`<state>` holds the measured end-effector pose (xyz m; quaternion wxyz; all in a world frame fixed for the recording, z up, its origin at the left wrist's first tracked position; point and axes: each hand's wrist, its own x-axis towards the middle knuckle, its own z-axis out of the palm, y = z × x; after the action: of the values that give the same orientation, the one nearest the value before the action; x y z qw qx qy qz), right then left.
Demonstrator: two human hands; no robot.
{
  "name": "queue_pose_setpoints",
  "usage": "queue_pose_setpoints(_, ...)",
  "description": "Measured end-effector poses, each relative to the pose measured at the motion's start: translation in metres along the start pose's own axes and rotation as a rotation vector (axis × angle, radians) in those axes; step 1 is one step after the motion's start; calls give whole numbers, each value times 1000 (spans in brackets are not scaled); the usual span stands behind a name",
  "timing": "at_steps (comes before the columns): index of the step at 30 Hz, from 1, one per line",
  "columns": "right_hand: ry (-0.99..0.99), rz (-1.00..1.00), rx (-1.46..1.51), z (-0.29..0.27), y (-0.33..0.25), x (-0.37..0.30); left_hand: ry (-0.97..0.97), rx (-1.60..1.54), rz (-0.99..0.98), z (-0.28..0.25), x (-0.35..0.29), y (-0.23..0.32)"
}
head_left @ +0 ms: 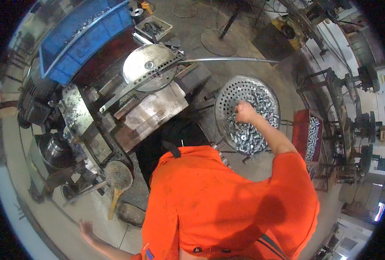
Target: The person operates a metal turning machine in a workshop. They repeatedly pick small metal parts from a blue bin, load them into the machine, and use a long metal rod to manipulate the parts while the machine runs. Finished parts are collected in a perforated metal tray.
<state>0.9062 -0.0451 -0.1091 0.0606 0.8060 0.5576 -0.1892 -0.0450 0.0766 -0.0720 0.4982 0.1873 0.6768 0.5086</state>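
Note:
My right hand (245,112) reaches over a round metal tray (225,93) with many drilled holes. Its fingers are closed and point down at the edge of a heap of small shiny metal fittings (253,136). Whatever lies between the fingertips is hidden. The heap covers the tray's right and near side, while the holes show at its far left. Low on the left, my left hand (86,229) hangs away from the machine with its fingers apart and nothing in it. A round pan (118,174) with a wooden handle is nearest to it.
Left of centre stands a machine with a steel disc (140,65) and a perforated bar (134,86) across it. A blue crate (86,45) sits at the far left, a red bin (303,134) of metal parts at the right. A long rod (227,59) juts rightward past the tray.

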Motion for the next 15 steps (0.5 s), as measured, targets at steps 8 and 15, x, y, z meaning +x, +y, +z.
queue_pose_setpoints(8,432,150,177,-15,-23,-17,41,133,40,22,-19,9)
queue_pose_setpoints(15,290,143,204,-23,-32,-14,142,843,158,34,-40,20)
